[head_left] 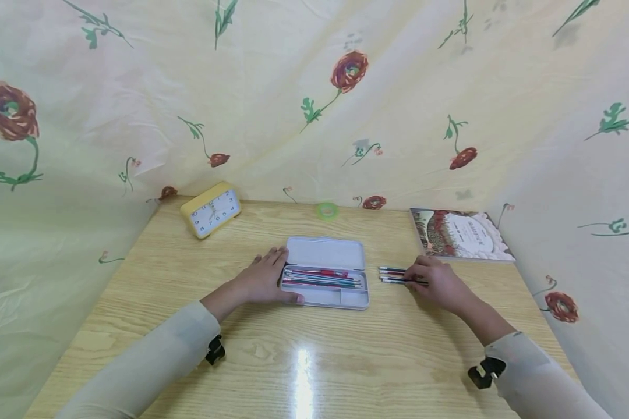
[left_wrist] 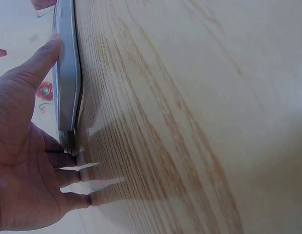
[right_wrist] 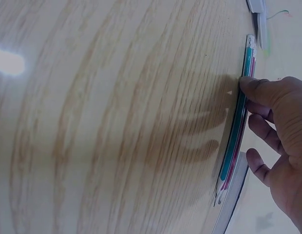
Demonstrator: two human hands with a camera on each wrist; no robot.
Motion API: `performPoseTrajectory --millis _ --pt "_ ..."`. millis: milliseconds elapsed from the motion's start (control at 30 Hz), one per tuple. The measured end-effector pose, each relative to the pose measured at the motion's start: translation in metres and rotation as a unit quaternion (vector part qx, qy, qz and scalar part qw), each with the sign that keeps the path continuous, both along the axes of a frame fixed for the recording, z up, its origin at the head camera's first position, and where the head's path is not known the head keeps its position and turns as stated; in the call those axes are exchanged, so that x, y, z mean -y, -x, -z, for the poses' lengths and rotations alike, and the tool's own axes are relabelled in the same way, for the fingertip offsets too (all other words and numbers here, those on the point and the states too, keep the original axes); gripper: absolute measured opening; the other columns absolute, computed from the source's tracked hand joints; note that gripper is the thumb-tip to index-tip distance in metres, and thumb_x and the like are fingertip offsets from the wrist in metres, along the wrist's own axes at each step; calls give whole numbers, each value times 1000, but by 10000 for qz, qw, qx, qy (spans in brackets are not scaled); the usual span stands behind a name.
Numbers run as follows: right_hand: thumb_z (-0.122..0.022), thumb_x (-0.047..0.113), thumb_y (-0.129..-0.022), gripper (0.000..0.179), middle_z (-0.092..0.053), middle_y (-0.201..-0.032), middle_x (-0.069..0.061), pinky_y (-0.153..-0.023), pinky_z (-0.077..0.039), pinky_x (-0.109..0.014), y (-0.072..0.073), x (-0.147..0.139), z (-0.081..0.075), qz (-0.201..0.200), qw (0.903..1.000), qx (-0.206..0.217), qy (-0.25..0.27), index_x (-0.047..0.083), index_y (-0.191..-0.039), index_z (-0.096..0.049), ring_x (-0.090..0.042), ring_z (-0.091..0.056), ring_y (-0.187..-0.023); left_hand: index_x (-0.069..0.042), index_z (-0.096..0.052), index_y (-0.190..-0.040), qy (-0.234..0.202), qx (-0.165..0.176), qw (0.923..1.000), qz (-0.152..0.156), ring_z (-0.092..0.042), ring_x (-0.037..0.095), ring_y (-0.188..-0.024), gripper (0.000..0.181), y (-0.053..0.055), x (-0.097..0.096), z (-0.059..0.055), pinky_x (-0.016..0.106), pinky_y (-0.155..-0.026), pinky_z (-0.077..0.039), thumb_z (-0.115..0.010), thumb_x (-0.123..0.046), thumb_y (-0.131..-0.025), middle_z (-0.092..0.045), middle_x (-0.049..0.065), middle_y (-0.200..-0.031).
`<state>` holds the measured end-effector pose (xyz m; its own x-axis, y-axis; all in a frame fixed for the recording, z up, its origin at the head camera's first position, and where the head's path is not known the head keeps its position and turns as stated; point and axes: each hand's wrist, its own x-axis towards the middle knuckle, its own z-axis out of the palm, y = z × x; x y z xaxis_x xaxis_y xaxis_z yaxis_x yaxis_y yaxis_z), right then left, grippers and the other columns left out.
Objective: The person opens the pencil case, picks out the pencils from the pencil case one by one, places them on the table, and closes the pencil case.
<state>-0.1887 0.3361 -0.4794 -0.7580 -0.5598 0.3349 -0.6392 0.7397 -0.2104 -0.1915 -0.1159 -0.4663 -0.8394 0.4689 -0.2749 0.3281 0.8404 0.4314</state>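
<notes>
A white pencil case [head_left: 322, 298] lies with its lid [head_left: 325, 252] folded back. Several pencils [head_left: 320, 280] and a red pen [head_left: 332, 272] lie in its long compartment. My left hand [head_left: 264, 280] rests at the case's left end, thumb against its front side. In the left wrist view the fingers [left_wrist: 68, 178] are spread, their tips on the table. To the right of the case, several pencils [head_left: 393, 280] lie side by side on the table. My right hand [head_left: 436, 284] pinches them between thumb and forefinger; the other fingers are loosely bent in the right wrist view.
A yellow clock [head_left: 215, 212] stands at the table's back left. A green tape ring [head_left: 320, 211] lies by the back edge. At the back right is a book [head_left: 469, 235], just beyond my right hand. Flowered cloth [head_left: 272, 116] surrounds the wooden table [head_left: 251, 361].
</notes>
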Motion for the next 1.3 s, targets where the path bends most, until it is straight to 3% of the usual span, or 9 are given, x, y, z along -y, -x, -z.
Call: performPoseTrajectory --millis 367,733,1100,1300 --pt "-94 -2 -82 23 -71 -93 0 -64 -54 -34 0 1 0 -65 9999 -148 55 15 -93 -82 -17 -65 -80 1 -11 -176 -27 11 10000 -1 -7 40 -175 134 -1 0 -2 62 -141 -11 -74 -80 -90 -10 18 -187" --pt "-94 0 -83 20 -70 -91 2 -66 -54 -33 3 7 -1 -116 9996 -229 100 13 -94 -82 -12 -63 -80 1 -10 -176 5 15 10000 12 -7 40 -175 135 0 0 -1 62 -141 -11 -74 -81 -90 -9 18 -187" --pt "-89 7 -92 10 -76 -94 -1 -67 -54 -30 9 49 -8 -234 9994 152 189 9 -101 -84 -14 -63 -82 2 -10 -176 1 48 10000 12 -7 40 -175 135 0 1 1 62 -141 -11 -74 -81 -90 -9 19 -187" --pt "-87 12 -96 9 -76 -96 -2 -66 -49 -27 13 74 -10 -385 9983 407 189 8 -104 -85 -16 -61 -81 0 -9 -176 26 46 10000 31 -6 40 -175 136 1 2 2 62 -142 -10 -73 -83 -89 -8 18 -187"
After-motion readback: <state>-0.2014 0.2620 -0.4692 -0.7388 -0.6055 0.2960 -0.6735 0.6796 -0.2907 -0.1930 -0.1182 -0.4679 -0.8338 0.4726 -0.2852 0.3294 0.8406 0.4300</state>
